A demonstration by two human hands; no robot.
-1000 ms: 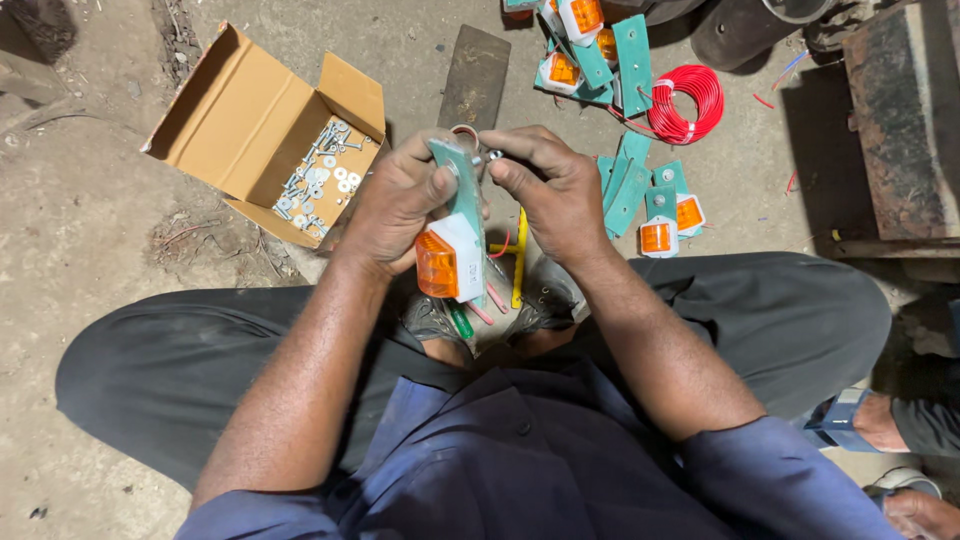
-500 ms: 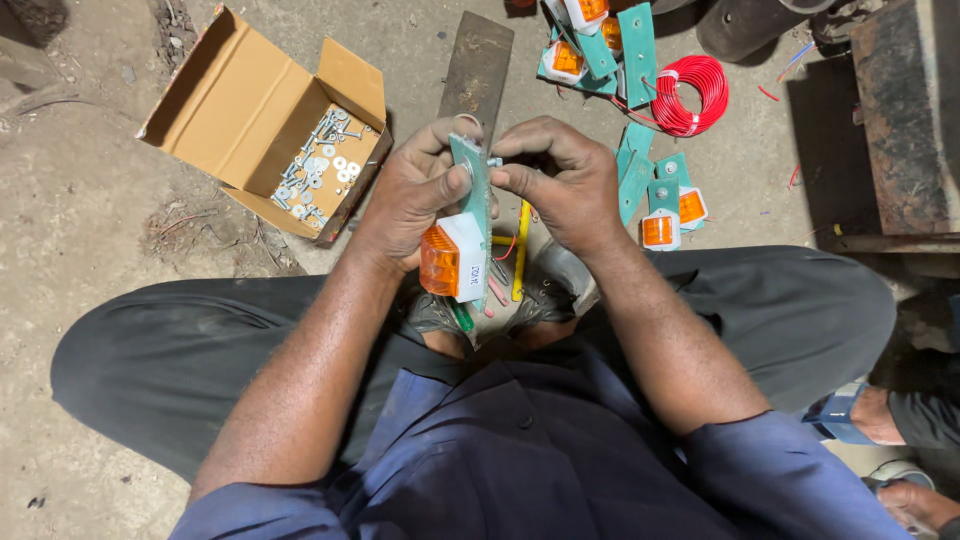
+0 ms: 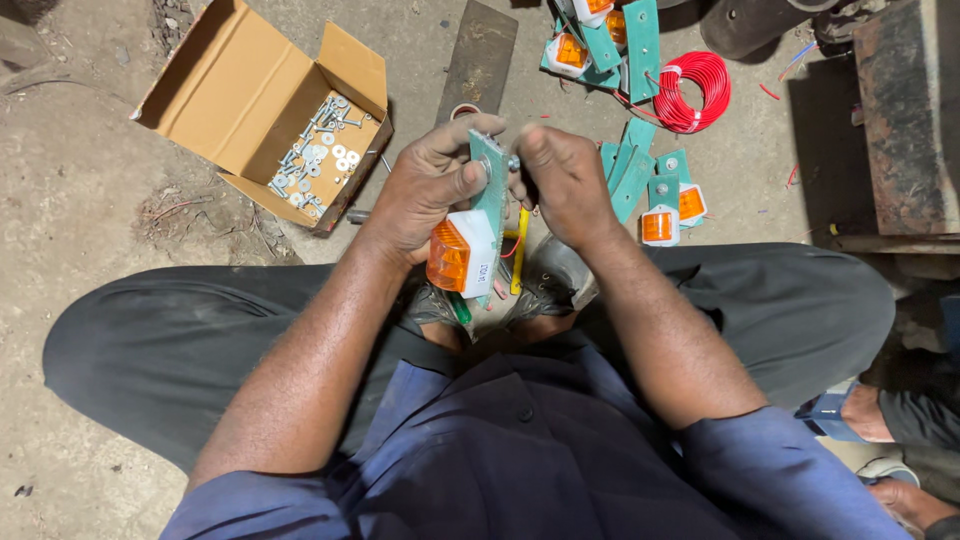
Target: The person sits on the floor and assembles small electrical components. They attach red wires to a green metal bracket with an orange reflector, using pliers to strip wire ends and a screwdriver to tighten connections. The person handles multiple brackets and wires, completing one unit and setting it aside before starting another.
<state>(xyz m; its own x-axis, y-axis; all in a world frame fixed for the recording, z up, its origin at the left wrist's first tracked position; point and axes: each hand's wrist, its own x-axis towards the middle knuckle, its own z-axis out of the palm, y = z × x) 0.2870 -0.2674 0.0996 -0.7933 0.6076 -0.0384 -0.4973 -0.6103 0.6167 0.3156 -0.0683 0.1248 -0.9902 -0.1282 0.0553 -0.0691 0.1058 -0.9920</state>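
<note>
Green bracket [image 3: 490,185] | left hand [image 3: 425,190] gripping | right hand [image 3: 565,180] pinching bolt [image 3: 513,162]

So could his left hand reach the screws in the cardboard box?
Probably yes: the cardboard box lies open just beside the left hand with nothing between, but that hand is gripping the green bracket.

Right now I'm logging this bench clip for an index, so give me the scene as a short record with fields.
left hand: grips green bracket carrying an orange lamp
right hand: fingertips at the bracket's top, on a small metal fastener
box: open cardboard box with loose bolts and washers
ground beyond: more green brackets with lamps, red wire coil
</note>
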